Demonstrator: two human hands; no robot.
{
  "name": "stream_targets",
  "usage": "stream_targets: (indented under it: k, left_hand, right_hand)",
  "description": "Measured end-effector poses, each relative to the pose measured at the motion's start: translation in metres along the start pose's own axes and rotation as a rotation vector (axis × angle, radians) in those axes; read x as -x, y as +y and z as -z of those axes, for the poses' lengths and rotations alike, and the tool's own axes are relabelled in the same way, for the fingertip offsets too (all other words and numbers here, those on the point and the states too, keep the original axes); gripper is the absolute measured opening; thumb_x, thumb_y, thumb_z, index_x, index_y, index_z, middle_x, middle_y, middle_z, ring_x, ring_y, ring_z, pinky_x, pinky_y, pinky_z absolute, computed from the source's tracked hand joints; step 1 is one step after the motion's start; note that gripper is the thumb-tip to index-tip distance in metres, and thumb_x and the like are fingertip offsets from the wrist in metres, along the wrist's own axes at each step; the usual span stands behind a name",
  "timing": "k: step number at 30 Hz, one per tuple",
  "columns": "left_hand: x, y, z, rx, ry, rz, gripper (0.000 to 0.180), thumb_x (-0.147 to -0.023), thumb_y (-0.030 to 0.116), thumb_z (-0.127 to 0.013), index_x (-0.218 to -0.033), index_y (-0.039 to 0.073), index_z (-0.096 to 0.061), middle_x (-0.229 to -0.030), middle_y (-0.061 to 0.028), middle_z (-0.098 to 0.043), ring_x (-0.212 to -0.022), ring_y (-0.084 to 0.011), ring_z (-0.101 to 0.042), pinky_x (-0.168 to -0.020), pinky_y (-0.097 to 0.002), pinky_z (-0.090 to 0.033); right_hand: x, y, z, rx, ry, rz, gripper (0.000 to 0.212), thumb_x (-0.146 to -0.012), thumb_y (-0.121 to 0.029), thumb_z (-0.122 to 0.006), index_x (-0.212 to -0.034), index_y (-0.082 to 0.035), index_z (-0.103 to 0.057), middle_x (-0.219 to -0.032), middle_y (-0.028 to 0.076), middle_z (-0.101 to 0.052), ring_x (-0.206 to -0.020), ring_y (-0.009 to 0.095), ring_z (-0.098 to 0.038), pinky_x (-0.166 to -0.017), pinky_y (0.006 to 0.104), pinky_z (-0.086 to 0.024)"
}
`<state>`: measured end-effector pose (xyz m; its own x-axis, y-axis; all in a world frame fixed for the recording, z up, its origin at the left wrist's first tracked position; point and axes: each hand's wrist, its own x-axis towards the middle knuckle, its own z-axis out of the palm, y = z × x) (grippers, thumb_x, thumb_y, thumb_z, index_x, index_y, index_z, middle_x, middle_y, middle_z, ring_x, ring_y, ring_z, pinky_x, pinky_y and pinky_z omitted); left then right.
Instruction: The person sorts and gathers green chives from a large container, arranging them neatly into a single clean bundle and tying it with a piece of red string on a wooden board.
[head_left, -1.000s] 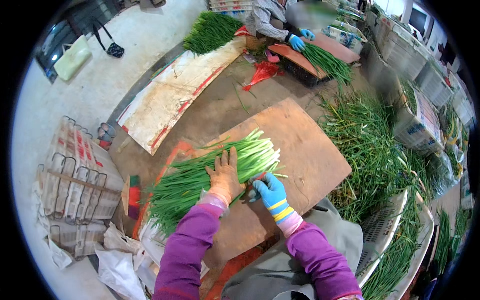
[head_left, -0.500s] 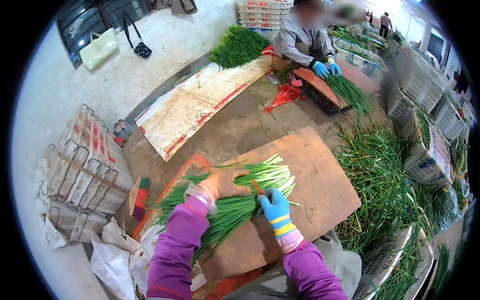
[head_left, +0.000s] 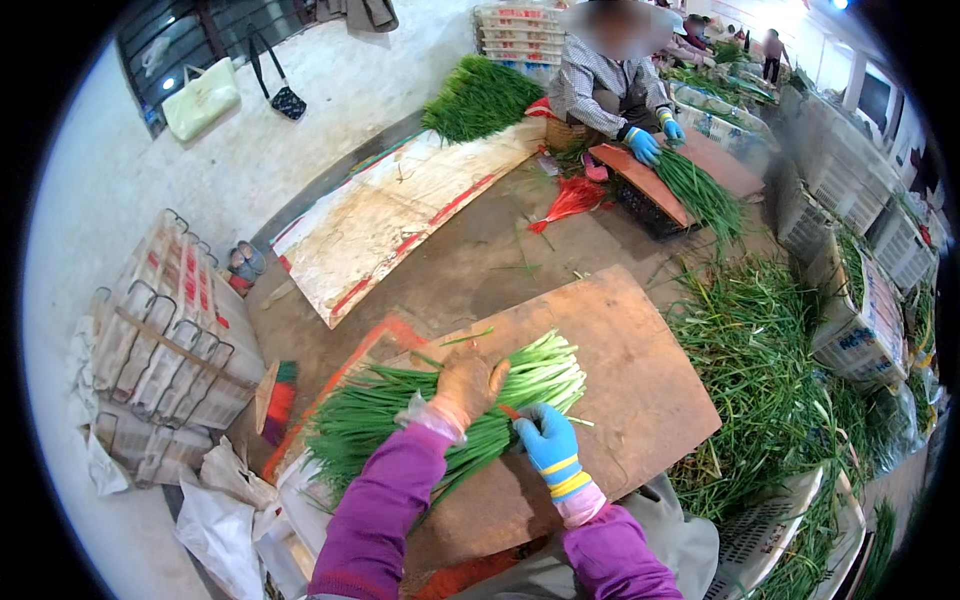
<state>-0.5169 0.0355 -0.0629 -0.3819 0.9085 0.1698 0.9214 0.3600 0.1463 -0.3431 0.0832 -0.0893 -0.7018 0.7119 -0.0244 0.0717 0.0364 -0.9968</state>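
Observation:
A thick bunch of green chives (head_left: 375,415), pale stems to the right, lies across a brown board (head_left: 640,370) in front of me. My left hand (head_left: 466,390), in a tan glove, is closed over the middle of the bunch. A tiny red bit shows by its fingertips. Just right of it, my right hand (head_left: 548,440) wears a blue glove with yellow bands. Its fingers pinch a thin red strip (head_left: 509,412) at the near side of the stems. The strip's course under the bunch is hidden.
Loose chives (head_left: 750,390) are heaped right of the board, beside a white crate (head_left: 770,530). Stacked white crates (head_left: 170,330) stand left. Ahead lie a pale panel (head_left: 400,215) and red strips (head_left: 572,202). A co-worker (head_left: 610,85) handles chives at another board (head_left: 640,180).
My left hand has turned and shifted slightly right, its fingers now curled over the bunch. The right hand stays nearly in place, and the red strip now points lower, toward the stems.

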Motion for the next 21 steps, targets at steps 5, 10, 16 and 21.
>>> stream_targets:
  k: [5, 10, 16, 21]
  left_hand:
    - [0.016, 0.011, -0.006, 0.259, -0.093, 0.23, 0.047, -0.094, 0.039, -0.032, -0.087, 0.003, -0.062, -0.086, -0.0213, -0.063, -0.08, -0.0383, -0.061, -0.071, -0.0461, -0.048]
    - [-0.004, -0.037, -0.028, 0.193, -0.031, 0.492, 0.045, -0.093, 0.037, -0.035, -0.094, 0.002, -0.063, -0.094, -0.0208, -0.064, -0.089, -0.0367, -0.06, -0.075, -0.0449, -0.048]
    - [-0.04, -0.025, 0.011, 0.11, -0.366, 0.68, 0.049, -0.082, 0.048, -0.047, -0.105, 0.008, -0.064, -0.108, -0.0157, -0.062, -0.101, -0.0314, -0.059, -0.083, -0.0411, -0.045]
    - [-0.038, -0.031, -0.001, 0.046, -0.325, 0.677, 0.043, -0.073, 0.038, -0.061, -0.099, 0.004, -0.065, -0.104, -0.0187, -0.063, -0.095, -0.0331, -0.061, -0.08, -0.0403, -0.047]
  right_hand:
    - [0.009, 0.004, 0.0, 0.037, 0.045, 0.004, 0.014, -0.08, -0.013, -0.064, -0.086, 0.0, -0.061, -0.07, 0.008, -0.062, -0.063, 0.014, -0.058, -0.059, 0.0279, -0.047]
    - [0.009, -0.01, -0.003, -0.044, 0.018, -0.071, 0.016, -0.08, -0.016, -0.065, -0.085, -0.001, -0.061, -0.066, 0.007, -0.06, -0.057, 0.013, -0.055, -0.054, 0.0277, -0.045]
    - [0.009, -0.005, -0.004, -0.025, 0.014, 0.008, 0.017, -0.081, -0.017, -0.065, -0.086, -0.001, -0.061, -0.066, 0.008, -0.06, -0.056, 0.014, -0.055, -0.053, 0.0288, -0.045]
    - [0.013, 0.0, -0.008, -0.02, 0.015, 0.079, 0.018, -0.081, -0.018, -0.065, -0.087, -0.002, -0.061, -0.068, 0.01, -0.062, -0.057, 0.018, -0.057, -0.057, 0.0316, -0.046]
